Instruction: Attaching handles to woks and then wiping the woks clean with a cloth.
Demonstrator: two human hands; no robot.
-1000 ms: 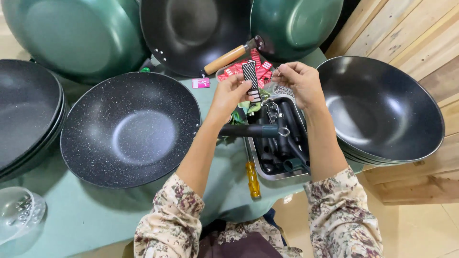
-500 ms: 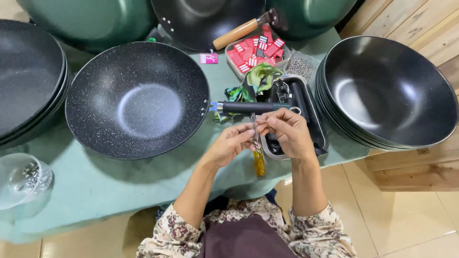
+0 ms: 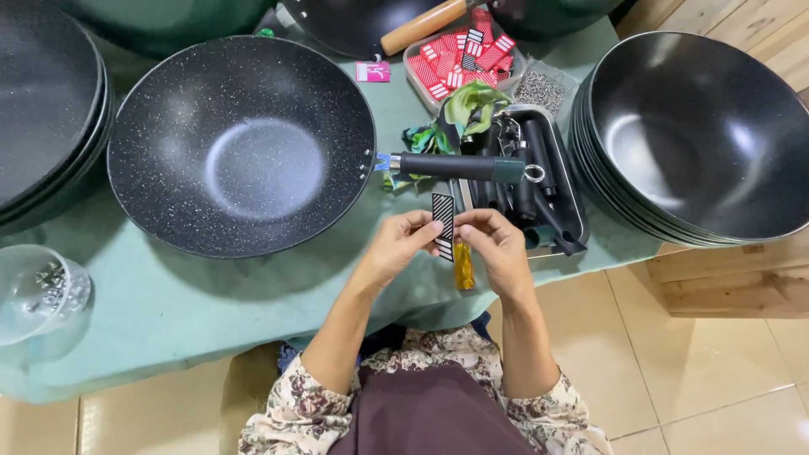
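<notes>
Both hands hold a small black tag with white stripes [image 3: 443, 221] upright over the table's front edge. My left hand [image 3: 396, 249] pinches its left side, my right hand [image 3: 495, 246] its right side. Just beyond the tag lies the black handle [image 3: 459, 167] of a speckled black wok [image 3: 240, 143] on the green cloth. A yellow screwdriver handle [image 3: 463, 275] pokes out below my hands.
A metal tray of black handles [image 3: 539, 190] sits right of my hands. A clear box of red striped tags [image 3: 462, 52] and a bag of screws [image 3: 539, 88] lie behind it. Stacked black woks [image 3: 699, 135] stand right, more pans [image 3: 42, 118] left, a glass bowl [image 3: 38, 291] front left.
My hands took a striped tag from the red tag box at the back and drew it toward me, now holding it near the table's front edge.
</notes>
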